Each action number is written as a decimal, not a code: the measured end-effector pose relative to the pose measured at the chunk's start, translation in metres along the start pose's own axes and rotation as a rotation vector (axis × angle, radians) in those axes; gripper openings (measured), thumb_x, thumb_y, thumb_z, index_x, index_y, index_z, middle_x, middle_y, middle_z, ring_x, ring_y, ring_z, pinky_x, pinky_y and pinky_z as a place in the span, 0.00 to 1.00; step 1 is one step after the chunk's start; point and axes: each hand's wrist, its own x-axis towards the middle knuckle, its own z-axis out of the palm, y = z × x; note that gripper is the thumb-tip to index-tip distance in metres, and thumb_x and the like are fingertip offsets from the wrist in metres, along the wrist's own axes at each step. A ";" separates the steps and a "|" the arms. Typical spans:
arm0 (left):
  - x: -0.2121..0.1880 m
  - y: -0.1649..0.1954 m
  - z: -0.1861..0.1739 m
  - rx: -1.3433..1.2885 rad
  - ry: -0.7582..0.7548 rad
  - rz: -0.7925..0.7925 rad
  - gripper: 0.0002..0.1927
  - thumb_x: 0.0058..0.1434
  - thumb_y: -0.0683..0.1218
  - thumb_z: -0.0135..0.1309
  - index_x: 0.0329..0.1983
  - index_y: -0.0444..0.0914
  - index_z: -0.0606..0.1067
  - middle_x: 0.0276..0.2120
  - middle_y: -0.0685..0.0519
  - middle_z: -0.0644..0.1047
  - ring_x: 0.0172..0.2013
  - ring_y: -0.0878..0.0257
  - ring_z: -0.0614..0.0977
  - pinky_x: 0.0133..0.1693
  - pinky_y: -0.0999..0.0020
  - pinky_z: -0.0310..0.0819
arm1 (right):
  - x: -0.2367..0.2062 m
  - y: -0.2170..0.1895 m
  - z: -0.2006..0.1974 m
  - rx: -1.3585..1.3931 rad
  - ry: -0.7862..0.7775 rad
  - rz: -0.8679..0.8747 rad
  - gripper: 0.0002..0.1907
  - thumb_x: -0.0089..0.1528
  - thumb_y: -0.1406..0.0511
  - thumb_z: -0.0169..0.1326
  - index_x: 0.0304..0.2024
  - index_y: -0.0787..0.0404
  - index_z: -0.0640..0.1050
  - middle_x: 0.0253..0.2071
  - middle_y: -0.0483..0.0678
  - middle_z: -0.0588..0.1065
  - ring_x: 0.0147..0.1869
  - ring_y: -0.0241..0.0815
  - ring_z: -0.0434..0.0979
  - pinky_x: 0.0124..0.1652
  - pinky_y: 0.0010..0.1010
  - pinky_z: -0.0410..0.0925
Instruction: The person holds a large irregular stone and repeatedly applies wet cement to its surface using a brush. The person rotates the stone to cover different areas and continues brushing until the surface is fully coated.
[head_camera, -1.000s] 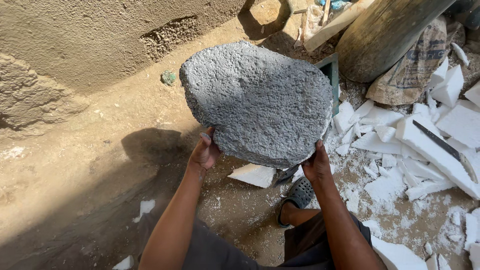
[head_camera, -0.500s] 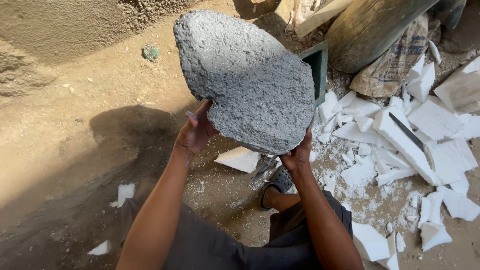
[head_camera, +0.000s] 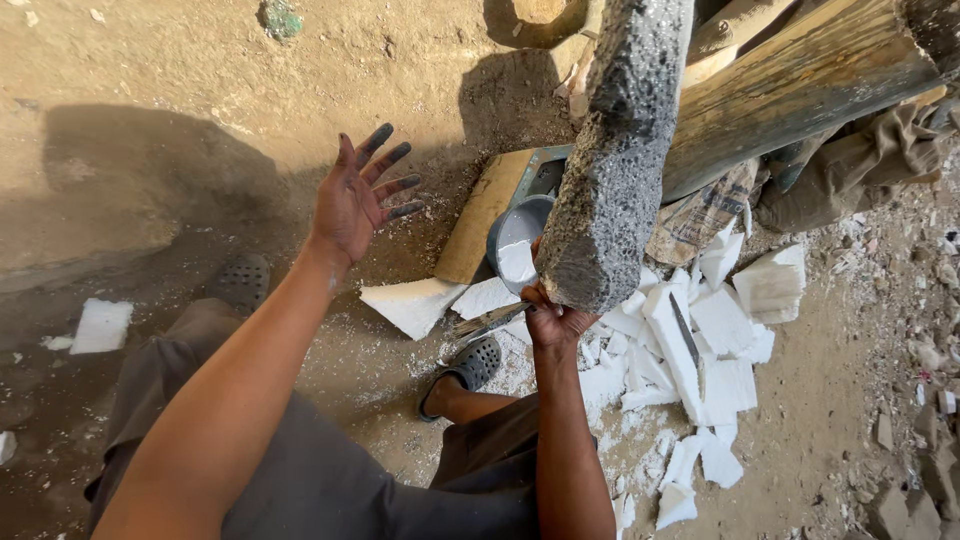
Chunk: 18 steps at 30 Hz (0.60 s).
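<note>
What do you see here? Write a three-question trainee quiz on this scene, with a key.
1. True or false: both hands grip the grey stone slab.
2. Pick one: what shows inside the metal bowl behind the slab's lower end? A) something white B) red paint C) green leaves
3. Fill in: the left hand is raised and open, fingers spread, with fingertips stained ____.

Key
1. False: only the right hand holds the slab, at its lower end. The left hand is clear of it.
2. A
3. black
</note>
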 end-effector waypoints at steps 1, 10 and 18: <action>0.001 -0.001 -0.002 0.009 0.037 0.004 0.44 0.64 0.74 0.43 0.75 0.44 0.62 0.67 0.44 0.69 0.52 0.53 0.80 0.50 0.50 0.82 | 0.001 0.001 0.010 0.070 -0.078 0.047 0.40 0.60 0.46 0.54 0.69 0.60 0.67 0.68 0.68 0.67 0.19 0.31 0.60 0.26 0.25 0.58; -0.004 0.010 -0.003 0.007 0.067 0.044 0.44 0.66 0.72 0.43 0.76 0.41 0.60 0.67 0.42 0.67 0.52 0.51 0.78 0.50 0.50 0.81 | -0.002 0.013 0.068 0.128 -0.264 0.028 0.40 0.66 0.47 0.53 0.71 0.66 0.63 0.66 0.64 0.69 0.19 0.27 0.63 0.23 0.22 0.58; -0.015 0.018 0.014 0.245 0.043 0.058 0.43 0.65 0.69 0.44 0.76 0.42 0.58 0.69 0.41 0.66 0.58 0.47 0.76 0.56 0.48 0.77 | 0.001 0.003 0.025 0.201 -0.168 0.083 0.29 0.75 0.51 0.43 0.66 0.68 0.65 0.63 0.66 0.72 0.17 0.28 0.61 0.23 0.23 0.57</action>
